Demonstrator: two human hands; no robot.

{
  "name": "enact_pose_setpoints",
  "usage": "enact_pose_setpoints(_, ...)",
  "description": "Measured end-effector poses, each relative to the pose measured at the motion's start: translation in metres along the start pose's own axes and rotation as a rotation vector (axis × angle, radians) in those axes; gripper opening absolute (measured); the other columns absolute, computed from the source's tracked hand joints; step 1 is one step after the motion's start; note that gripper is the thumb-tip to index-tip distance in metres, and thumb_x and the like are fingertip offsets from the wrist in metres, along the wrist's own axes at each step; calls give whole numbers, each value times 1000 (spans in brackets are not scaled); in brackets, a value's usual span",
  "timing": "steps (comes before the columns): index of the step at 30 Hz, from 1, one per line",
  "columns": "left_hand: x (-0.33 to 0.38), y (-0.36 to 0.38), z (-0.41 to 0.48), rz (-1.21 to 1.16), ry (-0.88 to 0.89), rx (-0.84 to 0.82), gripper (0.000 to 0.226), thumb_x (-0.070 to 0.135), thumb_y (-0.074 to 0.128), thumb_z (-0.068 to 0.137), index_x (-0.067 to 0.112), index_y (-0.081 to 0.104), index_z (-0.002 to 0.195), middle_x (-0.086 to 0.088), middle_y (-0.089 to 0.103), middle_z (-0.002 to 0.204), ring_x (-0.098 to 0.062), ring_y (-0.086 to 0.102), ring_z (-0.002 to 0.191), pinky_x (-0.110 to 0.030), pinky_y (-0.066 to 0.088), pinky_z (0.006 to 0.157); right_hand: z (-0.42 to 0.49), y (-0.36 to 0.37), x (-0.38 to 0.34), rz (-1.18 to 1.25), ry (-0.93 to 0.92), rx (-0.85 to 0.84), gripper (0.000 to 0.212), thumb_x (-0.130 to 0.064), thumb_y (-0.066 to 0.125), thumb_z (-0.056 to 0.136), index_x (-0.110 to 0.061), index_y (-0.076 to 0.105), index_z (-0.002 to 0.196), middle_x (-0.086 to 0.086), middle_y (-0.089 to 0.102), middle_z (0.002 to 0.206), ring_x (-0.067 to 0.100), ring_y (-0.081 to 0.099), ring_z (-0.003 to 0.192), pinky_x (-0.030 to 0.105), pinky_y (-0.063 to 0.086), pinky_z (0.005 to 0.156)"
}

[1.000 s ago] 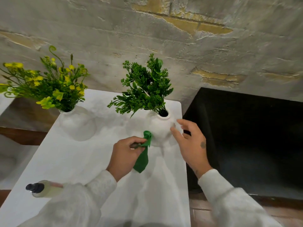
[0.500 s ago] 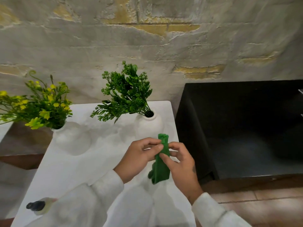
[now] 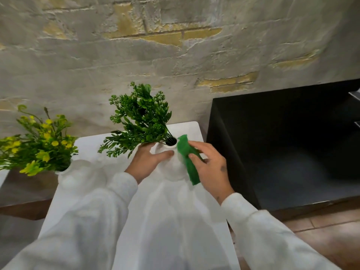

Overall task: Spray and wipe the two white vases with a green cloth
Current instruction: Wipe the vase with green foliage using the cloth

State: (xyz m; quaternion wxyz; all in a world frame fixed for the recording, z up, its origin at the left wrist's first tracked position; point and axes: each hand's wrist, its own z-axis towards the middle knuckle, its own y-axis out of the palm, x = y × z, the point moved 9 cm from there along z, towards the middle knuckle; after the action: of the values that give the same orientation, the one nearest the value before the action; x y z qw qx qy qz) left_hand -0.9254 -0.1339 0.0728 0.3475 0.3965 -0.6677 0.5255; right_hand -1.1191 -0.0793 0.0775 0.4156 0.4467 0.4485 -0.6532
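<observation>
Two white vases stand on a white table (image 3: 175, 221). The right vase (image 3: 171, 168) holds green foliage; my left hand (image 3: 148, 160) grips its left shoulder, thumb across the front. My right hand (image 3: 210, 168) holds the green cloth (image 3: 188, 158) and presses it against the vase's right side, just below the neck. The left vase (image 3: 78, 176) with yellow flowers stands apart at the table's left edge, partly hidden by my left sleeve. No spray bottle is in view.
A black cabinet (image 3: 282, 149) stands close against the table's right side. A rough stone wall (image 3: 175, 55) rises right behind the table. Brown floor tiles (image 3: 321, 236) show at lower right, and a brown ledge (image 3: 23, 209) lies left of the table.
The cloth passed from my left hand to my right and now lies against the right vase. My left hand moved forward and took hold of that vase. The spray bottle left the view.
</observation>
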Motion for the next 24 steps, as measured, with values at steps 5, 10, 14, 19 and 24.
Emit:
enact_pose_setpoints(5,-7,-1,7,-5,-23,-1,53,33,80,75,30,55,123,10,53,121,-14,47,111,-27,37,94,-16,28,-2,-339,-237,10,35,3,64,88,-20,75,113,-1,59,125,19,51,111,6,34,98)
enact_pose_setpoints(10,-6,0,10,12,-6,-26,47,34,79,76,37,54,115,17,51,115,-12,46,105,-27,37,94,-35,26,13,-434,-324,-19,34,6,64,87,-16,76,110,4,58,126,25,53,111,11,38,99)
enact_pose_setpoints(14,-12,-2,13,75,-32,-23,68,43,78,74,24,52,134,11,48,128,-17,47,116,-30,39,99,-17,25,5,-389,-276,81,32,3,63,91,-17,75,111,1,60,124,21,53,108,11,40,95)
enact_pose_setpoints(19,-14,-3,13,105,-33,-29,69,43,77,75,20,51,135,3,48,141,-19,49,118,-29,40,97,-29,33,4,-383,-320,47,34,3,61,91,-19,74,114,-1,55,128,19,50,111,21,49,92)
enact_pose_setpoints(24,-7,-2,11,89,-16,-41,68,40,78,76,21,51,135,8,47,134,-14,46,113,-27,37,99,-22,23,14,-310,-216,94,32,4,62,90,-18,77,107,-6,57,122,17,54,108,17,46,94)
